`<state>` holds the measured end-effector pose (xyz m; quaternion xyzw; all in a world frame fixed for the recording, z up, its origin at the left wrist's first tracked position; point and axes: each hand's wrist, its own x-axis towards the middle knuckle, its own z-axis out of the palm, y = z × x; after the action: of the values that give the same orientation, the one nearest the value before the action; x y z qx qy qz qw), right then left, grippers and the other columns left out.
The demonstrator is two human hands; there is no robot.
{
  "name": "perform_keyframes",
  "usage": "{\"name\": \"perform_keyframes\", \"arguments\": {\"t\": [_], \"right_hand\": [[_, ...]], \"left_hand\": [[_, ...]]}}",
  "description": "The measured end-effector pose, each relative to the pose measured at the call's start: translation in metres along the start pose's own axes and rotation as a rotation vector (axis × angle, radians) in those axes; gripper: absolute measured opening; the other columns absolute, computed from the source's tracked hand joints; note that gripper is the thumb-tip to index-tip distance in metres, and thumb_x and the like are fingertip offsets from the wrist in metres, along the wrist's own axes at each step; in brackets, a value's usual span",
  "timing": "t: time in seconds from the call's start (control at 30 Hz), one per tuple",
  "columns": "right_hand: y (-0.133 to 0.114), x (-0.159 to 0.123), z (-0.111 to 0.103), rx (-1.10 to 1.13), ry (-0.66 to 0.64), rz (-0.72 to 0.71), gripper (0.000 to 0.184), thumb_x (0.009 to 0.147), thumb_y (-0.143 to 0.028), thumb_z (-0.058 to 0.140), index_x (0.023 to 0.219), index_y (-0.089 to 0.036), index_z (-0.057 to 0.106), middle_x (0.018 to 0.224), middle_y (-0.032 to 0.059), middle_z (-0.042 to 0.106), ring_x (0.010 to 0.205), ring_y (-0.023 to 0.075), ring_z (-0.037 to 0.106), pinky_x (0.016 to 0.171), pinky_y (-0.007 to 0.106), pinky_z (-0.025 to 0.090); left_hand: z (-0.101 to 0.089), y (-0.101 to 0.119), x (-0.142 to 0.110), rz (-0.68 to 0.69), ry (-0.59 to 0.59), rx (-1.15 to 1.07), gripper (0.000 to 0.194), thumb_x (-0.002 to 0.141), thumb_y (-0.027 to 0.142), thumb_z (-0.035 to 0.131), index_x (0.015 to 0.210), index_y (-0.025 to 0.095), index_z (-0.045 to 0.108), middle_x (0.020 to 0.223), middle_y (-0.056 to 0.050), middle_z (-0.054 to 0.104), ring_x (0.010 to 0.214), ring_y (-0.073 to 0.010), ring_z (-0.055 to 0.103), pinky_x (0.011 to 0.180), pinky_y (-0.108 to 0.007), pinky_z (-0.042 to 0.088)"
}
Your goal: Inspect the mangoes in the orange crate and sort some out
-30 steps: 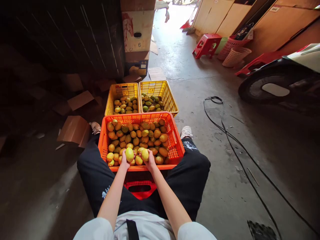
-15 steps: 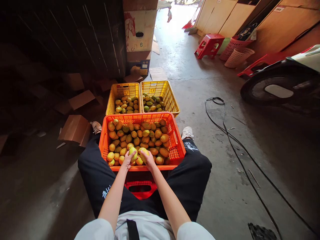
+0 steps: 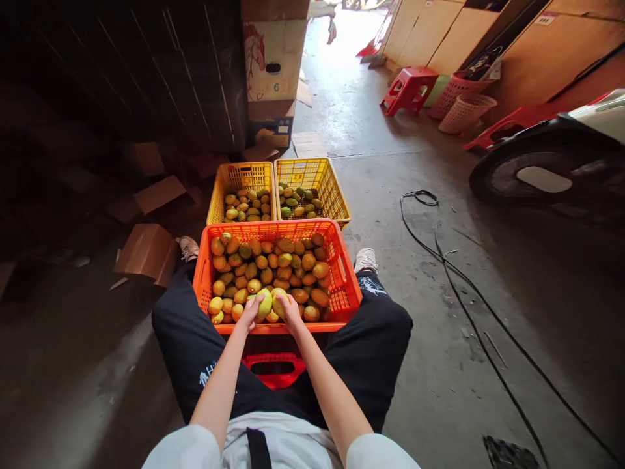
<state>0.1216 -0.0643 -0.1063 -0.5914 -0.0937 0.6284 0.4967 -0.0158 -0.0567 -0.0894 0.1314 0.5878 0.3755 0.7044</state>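
My left hand [image 3: 250, 314] is closed around an oval yellow-green fruit [image 3: 264, 305]. Beside it, my right hand [image 3: 291, 313] grips a second, yellower oval fruit [image 3: 279, 302]. The two fruits are side by side and look almost in contact. Both hands are over the near edge of an orange plastic crate [image 3: 349, 286] between my legs. Many orange-brown and yellow oval fruits [image 3: 266, 276] lie in that crate; their exact kind I cannot tell. My fingertips are partly hidden behind the held fruits.
Two yellow crates [image 3: 209, 195] with greener fruits stand just beyond the orange one. Cardboard boxes [image 3: 144, 254] lie at the left. A black cable [image 3: 469, 280] runs over the floor at the right, near a vehicle wheel [image 3: 522, 179]. A red stool [image 3: 409, 90] stands farther back.
The two held fruits have shifted slightly and come closer together, the left one turning a little toward the right. Both hands keep their grip.
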Motion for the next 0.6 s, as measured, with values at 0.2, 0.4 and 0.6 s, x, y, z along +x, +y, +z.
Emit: {"name": "perform_keyframes", "arguments": {"t": [0.2, 0.4, 0.6], "right_hand": [[-0.011, -0.004, 0.003, 0.096, -0.045, 0.118, 0.029, 0.070, -0.048, 0.079, 0.078, -0.024, 0.066, 0.062, 0.0034, 0.070, 0.072, 0.0282, 0.076, 0.059, 0.035, 0.061], [-0.016, -0.006, 0.002, 0.133, -0.061, 0.177, 0.030, 0.079, -0.052, 0.071, 0.077, -0.024, 0.063, 0.062, 0.0084, 0.070, 0.079, 0.0326, 0.079, 0.059, 0.037, 0.062], [-0.014, -0.007, 0.001, 0.077, -0.111, 0.120, 0.036, 0.070, -0.050, 0.086, 0.086, -0.024, 0.068, 0.073, 0.0041, 0.075, 0.074, 0.0268, 0.076, 0.059, 0.033, 0.060]], "left_hand": [[0.002, -0.002, 0.004, -0.037, 0.048, -0.080, 0.038, 0.090, 0.051, 0.081, 0.100, 0.016, 0.071, 0.092, -0.014, 0.079, 0.090, -0.0270, 0.081, 0.073, -0.032, 0.067], [0.001, -0.007, 0.008, -0.069, 0.005, -0.136, 0.040, 0.098, 0.055, 0.069, 0.105, 0.016, 0.073, 0.102, -0.020, 0.079, 0.103, -0.0305, 0.080, 0.078, -0.036, 0.069], [0.002, -0.002, 0.003, -0.032, 0.035, -0.095, 0.039, 0.090, 0.052, 0.081, 0.102, 0.016, 0.072, 0.098, -0.015, 0.079, 0.096, -0.0289, 0.080, 0.077, -0.036, 0.069]]}}
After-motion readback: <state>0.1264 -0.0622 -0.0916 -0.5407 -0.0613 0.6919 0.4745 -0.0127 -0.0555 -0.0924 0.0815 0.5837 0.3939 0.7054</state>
